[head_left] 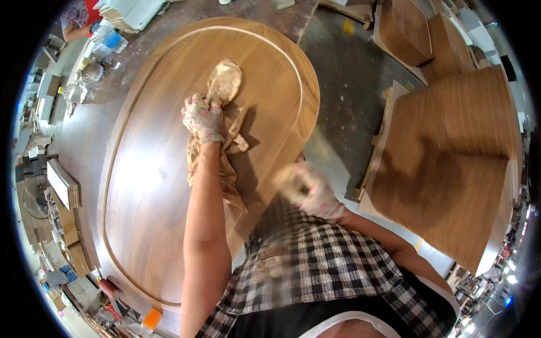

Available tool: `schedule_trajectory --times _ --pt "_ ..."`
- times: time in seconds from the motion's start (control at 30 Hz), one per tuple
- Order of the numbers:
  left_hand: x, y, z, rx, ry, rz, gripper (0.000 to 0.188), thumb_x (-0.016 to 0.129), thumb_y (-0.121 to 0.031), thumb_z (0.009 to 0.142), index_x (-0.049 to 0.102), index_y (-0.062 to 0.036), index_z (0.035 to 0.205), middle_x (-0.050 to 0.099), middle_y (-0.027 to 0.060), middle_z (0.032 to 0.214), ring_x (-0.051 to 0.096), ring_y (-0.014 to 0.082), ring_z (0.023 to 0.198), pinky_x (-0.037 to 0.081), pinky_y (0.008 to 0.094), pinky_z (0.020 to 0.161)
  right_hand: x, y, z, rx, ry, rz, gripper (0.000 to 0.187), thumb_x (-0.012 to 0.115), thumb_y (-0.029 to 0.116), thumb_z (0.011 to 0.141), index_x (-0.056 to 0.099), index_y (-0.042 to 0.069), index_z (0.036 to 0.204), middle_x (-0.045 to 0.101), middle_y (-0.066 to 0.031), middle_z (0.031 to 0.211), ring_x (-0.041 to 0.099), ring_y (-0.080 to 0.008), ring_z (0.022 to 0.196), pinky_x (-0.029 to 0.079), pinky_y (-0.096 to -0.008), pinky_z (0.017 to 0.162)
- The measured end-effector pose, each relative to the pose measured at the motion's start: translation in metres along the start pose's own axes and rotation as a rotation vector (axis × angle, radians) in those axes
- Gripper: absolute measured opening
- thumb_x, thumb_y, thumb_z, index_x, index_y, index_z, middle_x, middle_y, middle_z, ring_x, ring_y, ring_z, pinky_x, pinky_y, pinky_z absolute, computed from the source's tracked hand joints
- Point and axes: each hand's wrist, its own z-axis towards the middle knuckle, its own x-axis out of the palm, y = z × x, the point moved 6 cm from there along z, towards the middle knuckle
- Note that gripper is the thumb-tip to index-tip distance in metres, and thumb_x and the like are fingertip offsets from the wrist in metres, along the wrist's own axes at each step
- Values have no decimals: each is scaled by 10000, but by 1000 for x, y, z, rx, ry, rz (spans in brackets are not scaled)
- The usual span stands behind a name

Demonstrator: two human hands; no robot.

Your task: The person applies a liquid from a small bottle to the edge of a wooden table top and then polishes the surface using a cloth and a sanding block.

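Note:
A large oval wooden panel (152, 118) with a pale groove line near its rim lies in front of me. On it my left hand (204, 117), in a white glove with pink spots, grips a crumpled tan-stained cloth (224, 81). Parts of the cloth stick out beyond the fingers and hang below the wrist, resting on the wood. My right hand (313, 194), gloved the same way, is raised near the panel's right edge, in front of my checkered apron (298, 253). Motion smears its fingers, and whether it holds anything is unclear.
Stacked curved wooden pieces (445, 163) stand on the right, past a strip of dark floor (352, 96). Plastic bottles (110, 42) are at the far left, near another person's arm (74, 32). An orange-capped bottle (151, 320) is at the near left.

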Motion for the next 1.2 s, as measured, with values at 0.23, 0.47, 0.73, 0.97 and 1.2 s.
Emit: schedule_trajectory --times 0.23,0.47,0.73,0.97,1.2 --pt "-3 0 -12 222 147 -576 218 655 -50 729 613 -51 943 608 162 891 588 388 852 486 451 774 -81 -62 0 188 -343 -23 472 770 155 832 590 4 1243 661 -109 1161 643 -227 1044 505 -339 927" --pt "3 40 103 77 29 -1010 229 573 -4 882 654 9 1095 631 116 965 618 229 923 511 351 819 -98 -123 13 332 -391 182 494 706 51 836 542 -27 1295 617 -116 1195 597 -200 1095 475 -327 972" --pt "47 21 266 237 -74 11 225 651 -276 912 705 -101 1043 676 182 1025 613 410 992 477 490 907 -132 -178 22 460 -518 200 456 715 48 839 577 -5 1270 626 -76 1169 612 -177 1058 490 -321 943" --pt "125 27 328 182 309 -48 292 710 -268 861 698 -59 1064 714 176 1016 671 361 955 521 417 854 -145 -215 20 529 -548 134 450 730 100 835 587 -5 1248 627 -82 1162 616 -189 1058 497 -327 930" --pt "150 -95 285 578 401 -210 307 734 -230 804 707 -67 1062 689 161 1051 635 375 1010 497 445 914 -141 -227 6 547 -628 147 445 746 130 838 589 2 1234 625 -78 1136 612 -188 1021 500 -327 897"
